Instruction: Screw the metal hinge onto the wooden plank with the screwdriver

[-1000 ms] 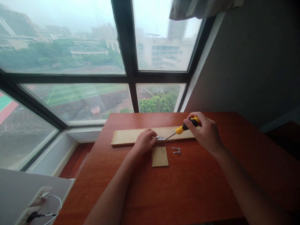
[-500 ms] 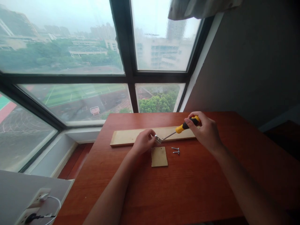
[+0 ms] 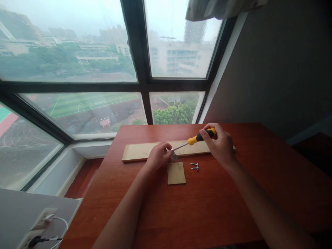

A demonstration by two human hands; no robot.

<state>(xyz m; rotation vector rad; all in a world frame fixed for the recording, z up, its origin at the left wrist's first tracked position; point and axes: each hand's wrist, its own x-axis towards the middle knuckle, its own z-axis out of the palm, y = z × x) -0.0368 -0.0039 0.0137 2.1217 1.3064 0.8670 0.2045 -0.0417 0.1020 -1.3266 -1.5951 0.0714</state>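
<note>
My left hand [image 3: 158, 156] is closed, pinching a small silver hinge [image 3: 174, 155] with holes in it between thumb and fingers. My right hand [image 3: 220, 141] grips the yellow and black handle of a screwdriver [image 3: 198, 137]. The screwdriver slants down to the left, and its tip meets the upper part of the hinge; whether it sits in a hole is too small to tell. Behind both hands lies a long pale wooden board [image 3: 137, 151]. A small square wooden piece [image 3: 176, 173] with two holes near its far edge lies just in front of the hinge.
Several loose screws [image 3: 195, 166] lie to the right of the square piece. All this rests on a reddish-brown wooden table [image 3: 197, 207]. Windows [image 3: 178, 107] stand beyond the far edge, and wall sockets with plugged cords [image 3: 43, 238] are at the lower left.
My right hand has moved left with the screwdriver, bringing its tip from beside the hinge's lower right to its upper part. The hinge has turned slightly in my left hand.
</note>
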